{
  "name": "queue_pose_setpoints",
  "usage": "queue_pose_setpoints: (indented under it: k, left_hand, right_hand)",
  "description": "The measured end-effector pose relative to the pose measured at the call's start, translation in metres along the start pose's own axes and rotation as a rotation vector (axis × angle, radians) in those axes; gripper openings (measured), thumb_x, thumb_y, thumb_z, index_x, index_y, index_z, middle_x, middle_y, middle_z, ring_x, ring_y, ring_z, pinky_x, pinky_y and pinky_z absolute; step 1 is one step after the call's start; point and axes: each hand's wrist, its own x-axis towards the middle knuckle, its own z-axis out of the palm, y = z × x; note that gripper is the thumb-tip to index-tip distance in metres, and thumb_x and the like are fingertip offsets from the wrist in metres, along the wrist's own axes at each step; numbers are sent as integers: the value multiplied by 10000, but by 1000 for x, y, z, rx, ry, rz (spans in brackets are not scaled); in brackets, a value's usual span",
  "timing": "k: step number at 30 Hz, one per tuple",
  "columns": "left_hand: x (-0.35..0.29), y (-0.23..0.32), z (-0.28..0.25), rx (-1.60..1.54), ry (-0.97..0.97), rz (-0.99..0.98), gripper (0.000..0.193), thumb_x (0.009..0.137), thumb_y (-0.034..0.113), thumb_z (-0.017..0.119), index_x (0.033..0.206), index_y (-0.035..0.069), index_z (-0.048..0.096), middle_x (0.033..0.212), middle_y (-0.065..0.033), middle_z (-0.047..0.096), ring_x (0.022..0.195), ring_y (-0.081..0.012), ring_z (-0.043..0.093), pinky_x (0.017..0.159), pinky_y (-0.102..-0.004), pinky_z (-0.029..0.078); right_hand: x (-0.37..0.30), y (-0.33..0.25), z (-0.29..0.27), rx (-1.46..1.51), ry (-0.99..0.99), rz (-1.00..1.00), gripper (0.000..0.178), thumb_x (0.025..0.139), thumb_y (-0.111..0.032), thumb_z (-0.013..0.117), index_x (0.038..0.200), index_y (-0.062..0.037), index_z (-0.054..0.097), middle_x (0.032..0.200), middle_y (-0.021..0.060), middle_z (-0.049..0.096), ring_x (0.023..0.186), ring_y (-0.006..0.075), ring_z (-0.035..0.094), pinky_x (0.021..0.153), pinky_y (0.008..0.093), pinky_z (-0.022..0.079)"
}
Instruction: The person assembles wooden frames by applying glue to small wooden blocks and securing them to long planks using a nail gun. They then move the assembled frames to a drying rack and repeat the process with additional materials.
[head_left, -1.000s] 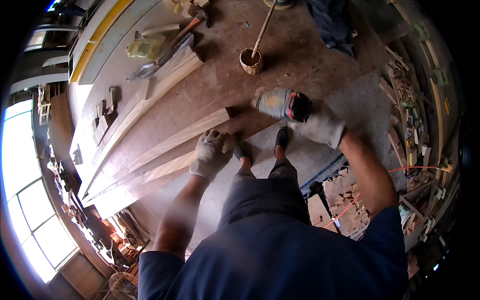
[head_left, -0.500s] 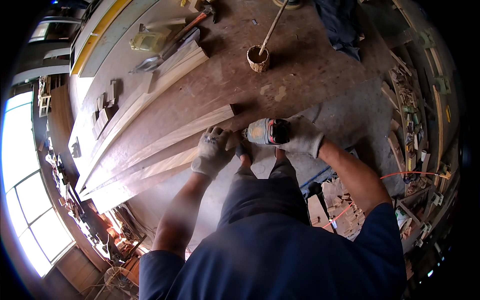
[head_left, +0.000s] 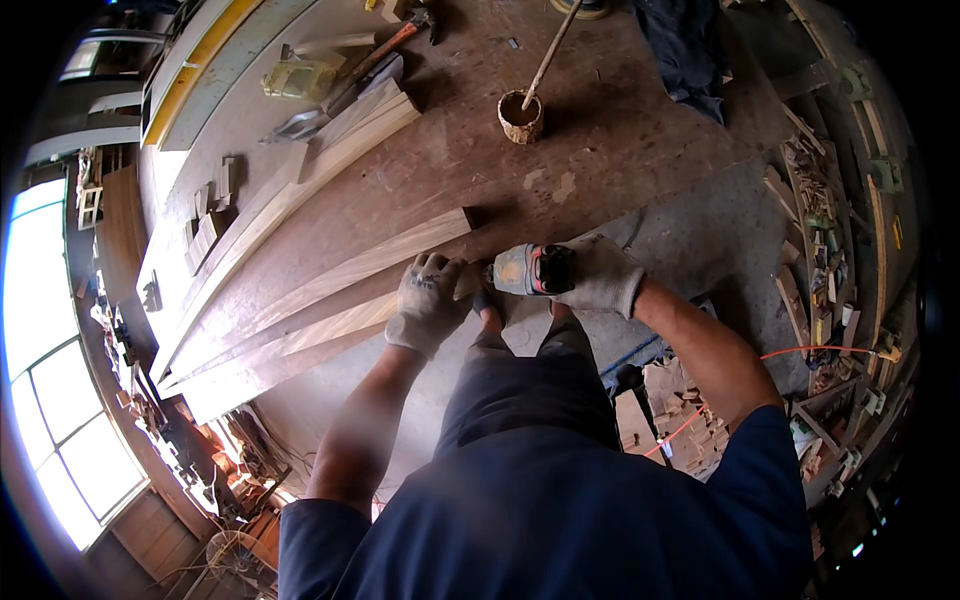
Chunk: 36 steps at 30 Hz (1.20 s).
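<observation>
My right hand [head_left: 603, 275], in a pale work glove, is closed around a power drill [head_left: 525, 269] with a worn light-coloured body and red and black parts. The drill's front end points left, close to my left hand [head_left: 430, 298]. That gloved hand is wrapped over the near end of a wooden board [head_left: 345, 323] at the table's edge; the board's end is hidden beneath it. The drill's tip and its contact with the wood cannot be made out. Just beyond lies a second long board [head_left: 400, 245], its end toward me.
On the brown worktable [head_left: 440, 170] stand a crusted pot [head_left: 521, 118] with a stick in it, a stack of boards [head_left: 370, 125], a hammer [head_left: 395, 42] and small wood blocks [head_left: 205, 240]. Dark cloth [head_left: 685, 60] lies at the far right. An orange cord [head_left: 815, 346] crosses the right side.
Both hands and the drill hold nearly the same place. The whole view has shifted very slightly.
</observation>
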Motion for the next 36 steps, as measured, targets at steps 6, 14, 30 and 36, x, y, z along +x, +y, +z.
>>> queue_pose_setpoints:
  k: [6,14,30,36]
  left_hand:
    - [0,-4,2,7,9,23,424,776,188,825,1163,42,734,1059,-170,697,1053,-397,656,886,-483,570]
    - [-1,-3,1,-28,-48,-26,431,787,182,750,1198,55,717,1123,-173,689,1134,-409,620,956,-511,531]
    - [1,-1,0,-24,-29,-9,391,814,194,754,1179,58,723,1076,-178,682,1091,-410,631,918,-517,542]
    - [1,1,-1,-24,-28,-16,383,813,199,757,1169,62,729,1066,-175,684,1087,-409,634,915,-513,544]
  right_hand:
    - [0,-4,-3,9,21,-1,333,953,-410,707,1188,-177,746,1019,150,788,944,359,766,825,464,622]
    - [2,-3,0,17,43,-25,312,947,-395,710,1167,-176,745,1007,151,786,930,360,766,813,467,624]
    - [1,3,2,10,20,16,333,929,-394,745,1166,-161,748,1008,154,790,949,360,766,829,472,618]
    - [0,0,-2,-1,4,20,349,946,-432,727,1148,-148,748,989,157,788,946,357,766,830,473,616]
